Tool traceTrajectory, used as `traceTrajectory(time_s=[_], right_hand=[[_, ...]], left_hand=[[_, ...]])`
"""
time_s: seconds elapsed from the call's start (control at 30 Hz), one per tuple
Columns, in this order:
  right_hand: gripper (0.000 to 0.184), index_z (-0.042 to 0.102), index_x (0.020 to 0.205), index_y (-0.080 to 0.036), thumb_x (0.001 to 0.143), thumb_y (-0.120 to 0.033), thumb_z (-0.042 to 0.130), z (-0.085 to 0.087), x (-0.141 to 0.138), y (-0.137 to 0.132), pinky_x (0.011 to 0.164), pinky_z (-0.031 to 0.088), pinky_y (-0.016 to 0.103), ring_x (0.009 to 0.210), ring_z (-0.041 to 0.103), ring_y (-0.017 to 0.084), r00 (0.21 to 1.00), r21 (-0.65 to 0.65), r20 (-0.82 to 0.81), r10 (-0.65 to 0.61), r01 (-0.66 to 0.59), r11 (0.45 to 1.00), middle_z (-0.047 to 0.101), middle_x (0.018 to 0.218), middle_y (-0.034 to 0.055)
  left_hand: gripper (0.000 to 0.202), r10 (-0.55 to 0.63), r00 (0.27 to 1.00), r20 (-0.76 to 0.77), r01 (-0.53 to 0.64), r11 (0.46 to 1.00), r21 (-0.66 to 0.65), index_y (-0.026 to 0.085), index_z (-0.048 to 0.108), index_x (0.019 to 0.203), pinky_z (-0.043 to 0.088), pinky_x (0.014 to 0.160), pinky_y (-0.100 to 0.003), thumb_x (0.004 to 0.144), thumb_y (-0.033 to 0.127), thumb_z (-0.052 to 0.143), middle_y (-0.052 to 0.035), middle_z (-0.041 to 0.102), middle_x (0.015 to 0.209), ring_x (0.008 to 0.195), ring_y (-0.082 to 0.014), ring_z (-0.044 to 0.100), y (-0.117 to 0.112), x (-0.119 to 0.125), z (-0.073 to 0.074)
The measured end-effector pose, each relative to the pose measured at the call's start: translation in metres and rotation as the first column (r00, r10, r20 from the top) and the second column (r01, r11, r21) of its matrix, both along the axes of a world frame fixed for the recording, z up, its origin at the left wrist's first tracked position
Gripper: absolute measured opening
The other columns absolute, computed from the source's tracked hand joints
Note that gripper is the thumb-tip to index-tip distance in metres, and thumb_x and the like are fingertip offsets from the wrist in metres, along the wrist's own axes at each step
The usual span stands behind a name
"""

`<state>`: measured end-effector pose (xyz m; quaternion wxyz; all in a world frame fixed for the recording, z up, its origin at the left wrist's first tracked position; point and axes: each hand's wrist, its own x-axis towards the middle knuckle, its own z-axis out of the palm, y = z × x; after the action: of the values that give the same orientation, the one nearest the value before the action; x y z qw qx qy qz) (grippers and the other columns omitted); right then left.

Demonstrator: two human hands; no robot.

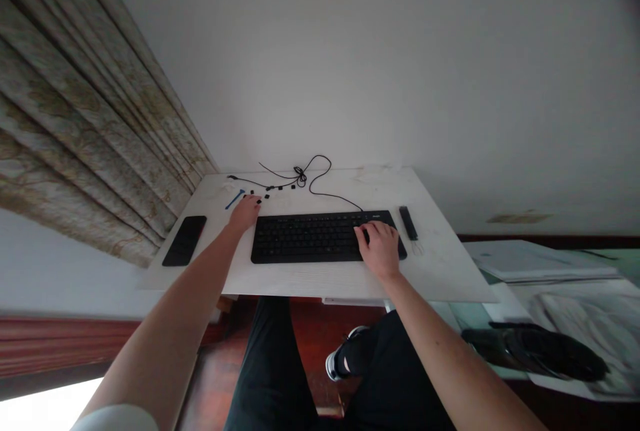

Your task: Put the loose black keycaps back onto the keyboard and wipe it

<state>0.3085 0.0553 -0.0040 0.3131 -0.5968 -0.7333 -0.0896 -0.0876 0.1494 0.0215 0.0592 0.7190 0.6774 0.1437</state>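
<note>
Two bare forearms reach out from the bottom of the view, over black-trousered legs [273, 378] and one sneaker [340, 358], to a white desk [440, 271]. The hands are well apart. The left hand [245, 213] sits by the keyboard's back left corner, its fingertips [256, 200] among the small black pieces; whether they pinch one is too small to tell. The right hand [380, 250] lies over the right end of the keys, fingers curled down; whether they grip a key, I cannot tell.

One black keyboard [310, 238] lies near the desk's front edge, its keys dark and its corners rounded. Along the back edge, left of centre, sit about seven small black pieces [280, 187], square and scattered in a loose row. One black cable [315, 174] knots near the back edge and runs to the keyboard's back right.

Toward the left edge lie one blue stick [234, 199] and one black phone [184, 240]. One slim black bar [408, 223] lies right of the keyboard, with a thin wire loop [417, 248] beside it.
</note>
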Motion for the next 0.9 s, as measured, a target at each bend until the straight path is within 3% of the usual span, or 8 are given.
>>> traceTrajectory(time_s=[0.43, 0.53, 0.6, 0.67, 0.73, 0.77, 0.83, 0.9], right_hand=[[0.035, 0.067, 0.085, -0.018, 0.1, -0.041, 0.044, -0.001, -0.001, 0.0, 0.089, 0.034, 0.041, 0.093, 0.056, 0.026, 1.0, -0.01, 0.017, -0.013, 0.013, 1.0, 0.068, 0.097, 0.0118], [0.036, 0.068, 0.085, -0.019, 0.1, -0.041, 0.044, -0.001, 0.0, 0.0, 0.089, 0.034, 0.041, 0.092, 0.056, 0.026, 1.0, 0.006, 0.018, -0.016, 0.016, 1.0, 0.069, 0.096, 0.0118], [0.035, 0.068, 0.085, -0.019, 0.099, -0.041, 0.045, -0.001, 0.0, 0.0, 0.089, 0.034, 0.041, 0.092, 0.055, 0.026, 1.0, 0.014, 0.013, -0.014, 0.013, 1.0, 0.069, 0.096, 0.0117], [0.035, 0.068, 0.086, -0.018, 0.099, -0.041, 0.045, -0.002, 0.0, 0.0, 0.089, 0.034, 0.041, 0.093, 0.055, 0.026, 1.0, 0.017, 0.007, -0.011, 0.011, 1.0, 0.069, 0.097, 0.0118], [0.035, 0.068, 0.086, -0.018, 0.099, -0.041, 0.045, -0.002, -0.001, 0.0, 0.089, 0.034, 0.041, 0.093, 0.055, 0.026, 1.0, 0.015, 0.007, -0.014, 0.014, 1.0, 0.069, 0.097, 0.0118], [0.034, 0.068, 0.086, -0.018, 0.099, -0.041, 0.046, -0.002, -0.001, 0.0, 0.089, 0.034, 0.041, 0.093, 0.055, 0.026, 1.0, 0.014, 0.009, -0.018, 0.018, 1.0, 0.069, 0.097, 0.0118], [0.033, 0.068, 0.087, -0.018, 0.099, -0.04, 0.047, -0.002, -0.002, 0.0, 0.089, 0.034, 0.041, 0.093, 0.056, 0.026, 1.0, 0.016, 0.014, -0.026, 0.026, 1.0, 0.069, 0.097, 0.0118], [0.032, 0.068, 0.088, -0.017, 0.098, -0.039, 0.048, -0.001, -0.002, -0.001, 0.09, 0.034, 0.041, 0.094, 0.056, 0.026, 1.0, 0.024, 0.006, -0.028, 0.028, 0.999, 0.069, 0.097, 0.0117]], left_hand=[[0.026, 0.035, 0.992, 0.123, -0.04, 0.999, 0.033, 0.015, 0.071, 0.095, 0.046, 0.102, -0.042, 0.087, 0.013, 0.046, -0.0139, 0.07, 0.105, 0.106, -0.0263, 0.062, 0.002, -0.008, -0.007], [0.024, 0.091, 0.954, 0.287, -0.118, 0.99, 0.077, 0.016, 0.069, 0.097, 0.048, 0.099, -0.043, 0.087, 0.014, 0.047, -0.0119, 0.071, 0.101, 0.101, -0.0243, 0.063, -0.006, -0.008, -0.004], [0.019, 0.133, 0.793, 0.594, -0.216, 0.974, 0.071, 0.016, 0.067, 0.099, 0.051, 0.095, -0.042, 0.087, 0.018, 0.052, -0.0096, 0.071, 0.098, 0.095, -0.0213, 0.065, -0.015, -0.001, -0.001], [0.017, 0.134, 0.458, 0.879, -0.248, 0.969, -0.018, 0.016, 0.066, 0.101, 0.054, 0.091, -0.039, 0.087, 0.022, 0.058, -0.0083, 0.071, 0.096, 0.088, -0.0178, 0.066, -0.03, 0.012, 0.002], [0.018, 0.116, 0.16, 0.98, -0.133, 0.986, -0.095, 0.017, 0.065, 0.104, 0.054, 0.094, -0.038, 0.087, 0.025, 0.062, -0.0088, 0.071, 0.099, 0.089, -0.0157, 0.067, -0.05, 0.028, 0.006], [0.018, 0.115, 0.057, 0.992, -0.073, 0.991, -0.111, 0.018, 0.065, 0.104, 0.054, 0.096, -0.038, 0.088, 0.026, 0.063, -0.009, 0.071, 0.101, 0.091, -0.0154, 0.068, -0.061, 0.037, 0.008], [0.017, 0.113, -0.074, 0.991, 0.004, 0.994, -0.113, 0.02, 0.065, 0.104, 0.053, 0.1, -0.038, 0.089, 0.027, 0.064, -0.0086, 0.071, 0.105, 0.096, -0.0155, 0.068, -0.084, 0.052, 0.013], [0.016, 0.119, -0.135, 0.984, 0.041, 0.993, -0.114, 0.021, 0.065, 0.105, 0.052, 0.103, -0.037, 0.09, 0.027, 0.064, -0.0079, 0.071, 0.108, 0.1, -0.0156, 0.068, -0.105, 0.065, 0.018]])
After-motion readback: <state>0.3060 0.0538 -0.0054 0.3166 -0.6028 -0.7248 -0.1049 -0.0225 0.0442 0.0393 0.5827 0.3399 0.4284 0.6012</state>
